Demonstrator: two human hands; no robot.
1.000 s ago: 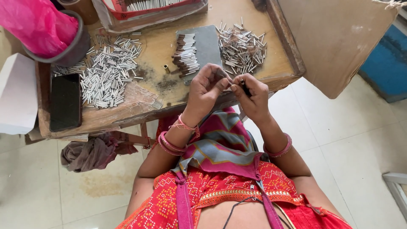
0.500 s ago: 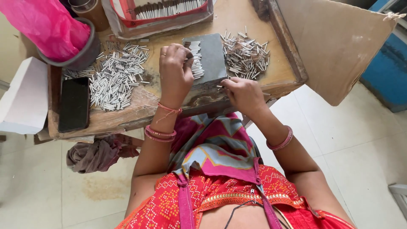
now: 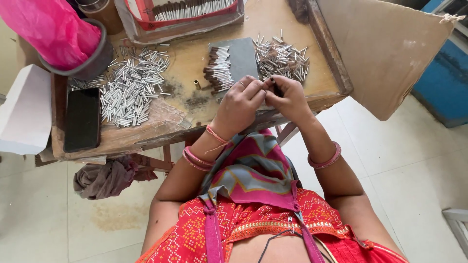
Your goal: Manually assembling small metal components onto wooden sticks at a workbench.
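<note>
Centre of frame, hands: left hand [image 3: 240, 102] and right hand [image 3: 288, 97] are now meeting, both pinching one dark stick [image 3: 276, 88].
Change: left hand is leaving the stick row [image 3: 218, 69], lifting off the grey slab [image 3: 239, 58].

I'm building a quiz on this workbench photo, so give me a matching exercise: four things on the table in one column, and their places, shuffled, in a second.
Things:
1. black phone
2. grey slab
3. red-rimmed tray
4. small dark stick

Places:
A. at the table's far edge, filled with dark sticks
B. held between the left hand and right hand
C. near the table's left edge, beside a heap of silver tubes
D. mid-table, bearing a row of dark sticks

Pairs: 1-C, 2-D, 3-A, 4-B
</note>
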